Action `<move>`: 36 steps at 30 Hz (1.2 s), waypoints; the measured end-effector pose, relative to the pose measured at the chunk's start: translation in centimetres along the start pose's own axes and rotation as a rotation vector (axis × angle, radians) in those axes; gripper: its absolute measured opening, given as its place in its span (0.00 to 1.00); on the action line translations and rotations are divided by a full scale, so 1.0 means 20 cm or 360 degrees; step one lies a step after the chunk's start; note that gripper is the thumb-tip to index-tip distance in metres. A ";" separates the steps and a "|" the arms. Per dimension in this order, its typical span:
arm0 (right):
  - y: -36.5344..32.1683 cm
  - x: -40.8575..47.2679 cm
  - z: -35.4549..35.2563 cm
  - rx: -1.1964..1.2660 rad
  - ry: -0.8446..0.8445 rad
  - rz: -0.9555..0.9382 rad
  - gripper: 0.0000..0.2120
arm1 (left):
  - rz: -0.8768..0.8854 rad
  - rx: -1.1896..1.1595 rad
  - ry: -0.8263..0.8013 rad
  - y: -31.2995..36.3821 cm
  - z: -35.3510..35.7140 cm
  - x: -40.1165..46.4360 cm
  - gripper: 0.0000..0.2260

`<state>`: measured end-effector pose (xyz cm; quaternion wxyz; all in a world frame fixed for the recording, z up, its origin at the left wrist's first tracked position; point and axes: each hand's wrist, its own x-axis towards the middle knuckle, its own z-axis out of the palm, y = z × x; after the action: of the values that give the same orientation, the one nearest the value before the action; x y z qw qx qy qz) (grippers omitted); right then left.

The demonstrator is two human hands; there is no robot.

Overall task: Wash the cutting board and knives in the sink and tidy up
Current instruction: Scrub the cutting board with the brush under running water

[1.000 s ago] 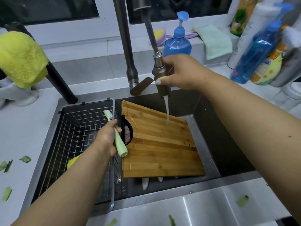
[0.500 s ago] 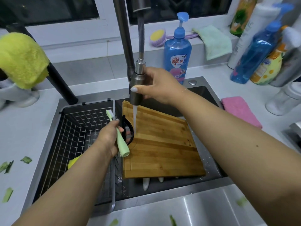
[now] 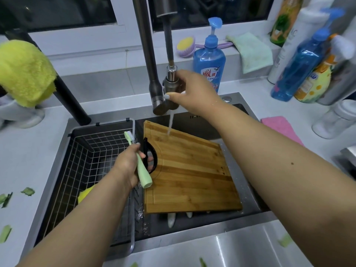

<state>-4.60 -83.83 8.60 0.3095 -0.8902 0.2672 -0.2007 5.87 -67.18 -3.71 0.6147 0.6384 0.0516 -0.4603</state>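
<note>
A bamboo cutting board point(image 3: 190, 176) lies tilted across the sink point(image 3: 248, 211). Its black handle ring point(image 3: 153, 160) is at the left edge. My left hand point(image 3: 128, 164) grips a pale green brush point(image 3: 139, 166) and its fingers reach into the ring. My right hand point(image 3: 189, 91) holds the pull-out faucet spray head point(image 3: 171, 85) above the board's far edge. Water point(image 3: 170, 122) runs onto the board near its far left corner. White knife handles point(image 3: 171, 219) poke out from under the board's near edge; the blades are hidden.
A wire basket point(image 3: 86, 155) fills the sink's left half, with a yellow sponge point(image 3: 85, 193) inside. A blue soap bottle point(image 3: 209, 58), more bottles point(image 3: 300, 64) and a pink cloth point(image 3: 279, 128) stand behind and to the right. Green scraps point(image 3: 28, 191) lie on the left counter.
My right hand moved the spray head left from over the board's middle, so the water now lands near the far left corner. My left hand and the board stayed put.
</note>
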 end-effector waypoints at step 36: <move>-0.09 -0.11 -0.01 0.0517 -0.0324 0.0183 0.16 | -0.0002 0.0013 0.0045 0.01 0.01 -0.07 0.16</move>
<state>-5.83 -81.39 9.41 0.4854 -0.8276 0.2491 -0.1321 5.09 -66.72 -2.57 0.6110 0.6473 0.0588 -0.4518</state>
